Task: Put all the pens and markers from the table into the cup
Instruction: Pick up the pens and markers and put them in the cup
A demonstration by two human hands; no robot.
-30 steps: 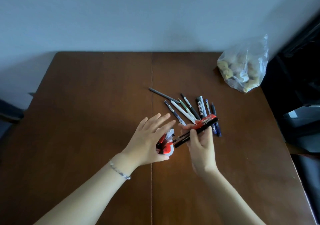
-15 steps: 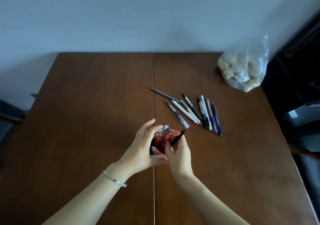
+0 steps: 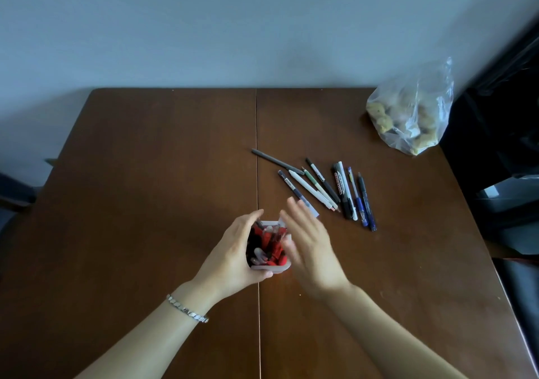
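A white cup (image 3: 269, 267) stands near the table's middle seam, with several red, black and white pens and markers inside it. My left hand (image 3: 233, 256) wraps around the cup's left side and holds it. My right hand (image 3: 310, 247) is just right of the cup, blurred, fingers spread, holding nothing. Several pens and markers (image 3: 323, 189) lie in a loose row on the table beyond my right hand: a grey one (image 3: 277, 161), white ones, a black marker (image 3: 341, 190) and blue pens (image 3: 361, 200).
A clear plastic bag (image 3: 409, 110) of yellowish lumps sits at the table's far right corner. The brown table (image 3: 145, 189) has a seam down its middle. Dark furniture stands beyond the right edge, and a wall runs behind the table.
My right hand dropped the red and black markers into the cup and has opened, drawing away to the right. My left hand has kept its hold on the cup.
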